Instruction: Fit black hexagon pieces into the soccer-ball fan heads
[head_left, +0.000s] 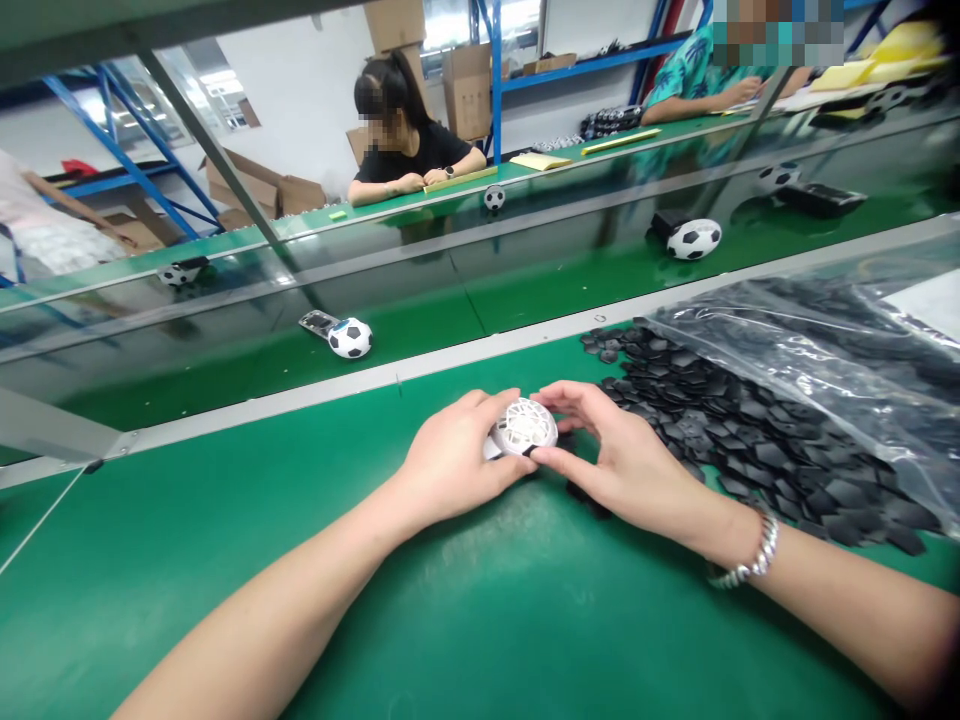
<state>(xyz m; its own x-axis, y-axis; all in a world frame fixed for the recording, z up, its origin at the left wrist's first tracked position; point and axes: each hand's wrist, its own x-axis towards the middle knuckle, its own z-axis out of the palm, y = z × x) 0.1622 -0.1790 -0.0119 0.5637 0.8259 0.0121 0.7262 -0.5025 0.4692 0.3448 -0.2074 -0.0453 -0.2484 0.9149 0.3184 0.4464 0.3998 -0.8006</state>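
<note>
Over the green tabletop I hold a white half-ball shell (527, 426), its hollow side with a web of ribs facing up. My left hand (456, 452) is closed round the shell's left side, thumb along the near edge. On the opposite side, my right hand (626, 455) curves its thumb and fingers about the rim. The right thumb meets the near edge close to a black patch. Black pieces lie partly hidden beneath my right hand. To its right spreads a heap of flat black pieces (750, 430), many of them five-sided.
A clear plastic bag (817, 350) lies over the heap's far side. Beyond a metal rail (465, 350), a green conveyor belt (450, 290) carries black-and-white soccer balls (350, 339) with dark parts attached. Two co-workers sit across the line. A slanted metal post (217, 160) stands at left.
</note>
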